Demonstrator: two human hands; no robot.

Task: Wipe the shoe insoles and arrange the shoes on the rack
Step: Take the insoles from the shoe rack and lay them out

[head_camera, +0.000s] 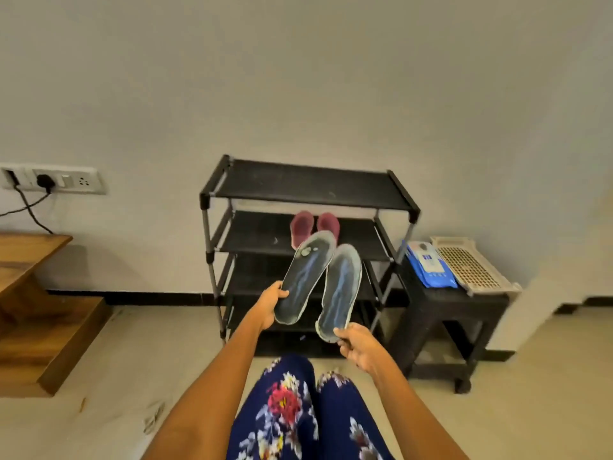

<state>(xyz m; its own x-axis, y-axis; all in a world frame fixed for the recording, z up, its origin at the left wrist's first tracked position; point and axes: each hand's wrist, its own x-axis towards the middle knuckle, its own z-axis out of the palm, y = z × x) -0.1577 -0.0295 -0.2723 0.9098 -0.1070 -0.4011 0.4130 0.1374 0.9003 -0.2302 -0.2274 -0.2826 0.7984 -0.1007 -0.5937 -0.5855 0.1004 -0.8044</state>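
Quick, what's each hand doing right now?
Left hand: grips the left insole.
Right hand: pinches the right insole.

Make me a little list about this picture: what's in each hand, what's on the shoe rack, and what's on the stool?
left hand: grips the left insole near its heel end
right hand: pinches the right insole at its heel end
insoles: dark, pale-edged, held up in front of the rack
shoe rack: black, against the wall
on rack: a pair of maroon shoes on the second shelf
stool: black, right of rack
on stool: blue wipes pack, beige basket
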